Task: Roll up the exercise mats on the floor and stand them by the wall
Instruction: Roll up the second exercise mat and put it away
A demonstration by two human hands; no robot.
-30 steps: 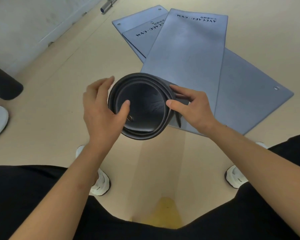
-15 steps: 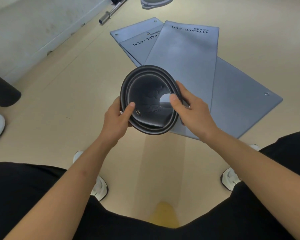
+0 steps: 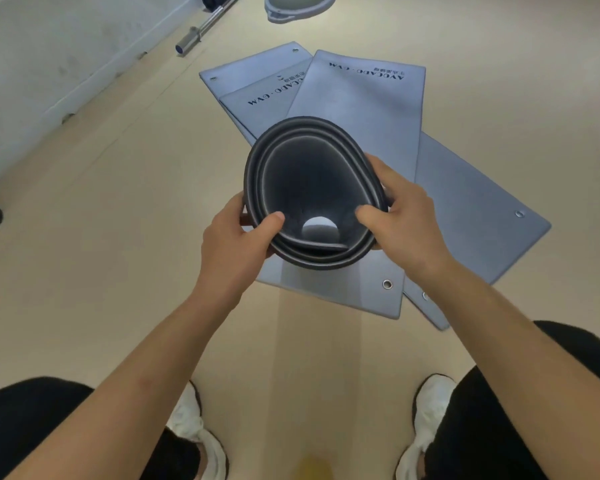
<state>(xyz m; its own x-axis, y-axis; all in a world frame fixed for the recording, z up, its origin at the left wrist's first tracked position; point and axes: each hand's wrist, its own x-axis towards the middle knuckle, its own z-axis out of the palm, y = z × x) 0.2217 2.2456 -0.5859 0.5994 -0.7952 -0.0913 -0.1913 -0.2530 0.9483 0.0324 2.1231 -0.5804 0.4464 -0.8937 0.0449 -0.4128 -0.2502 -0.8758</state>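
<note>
Dark grey foam, matte and smooth, coils in a few loose layers to form the rolled mat [image 3: 309,174]. I hold it end-on in the air before me, above the near end of the flat mats [image 3: 361,109] lying on the beige floor [image 3: 118,237]. Its mouth is egg-shaped, with pale edges on the layers and a bright round patch of light at the far end of the tube. My left hand [image 3: 236,244] grips the lower left rim, thumb hooked inside and fingers curled behind, and my right hand [image 3: 402,216] grips the right rim the same way. The flat mats are blue-grey rectangles fanned over one another, with printed lettering and metal eyelets [image 3: 387,284] at the corners. Half a second ago the mouth was rounder and the light patch smaller. A second ago my left fingers wrapped the rim higher up.
</note>
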